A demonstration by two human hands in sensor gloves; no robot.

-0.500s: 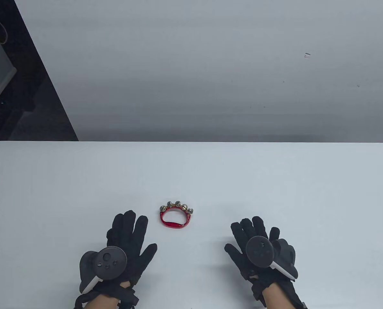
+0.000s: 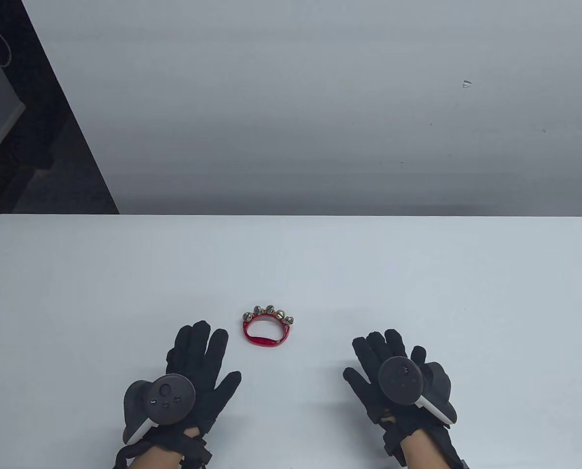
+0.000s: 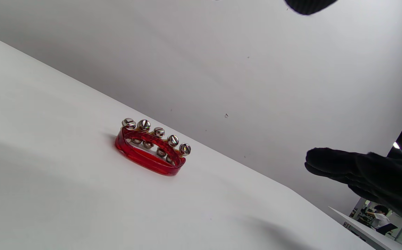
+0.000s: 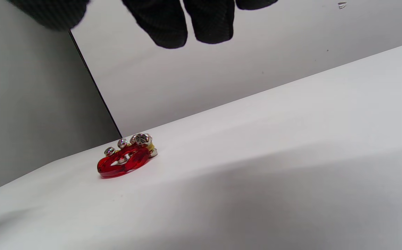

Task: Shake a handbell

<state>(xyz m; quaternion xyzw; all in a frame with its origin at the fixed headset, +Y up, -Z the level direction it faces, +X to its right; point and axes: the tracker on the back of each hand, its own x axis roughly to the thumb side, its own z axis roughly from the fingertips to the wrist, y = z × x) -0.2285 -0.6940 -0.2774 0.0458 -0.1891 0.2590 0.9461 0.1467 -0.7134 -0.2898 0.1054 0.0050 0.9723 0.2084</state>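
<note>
Table view | handbell (image 2: 268, 328) on table (image 2: 418, 273) | left hand (image 2: 193, 371), right hand (image 2: 388, 376) spread, empty

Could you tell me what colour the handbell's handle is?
Translucent red handle on the handbell, clearest in the left wrist view.

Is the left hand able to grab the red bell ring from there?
Probably yes. The left hand lies open just short of the red bell ring, and only bare table shows between them.

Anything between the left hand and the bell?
Nothing: the table view shows only bare table between the left hand and the bell.
</note>
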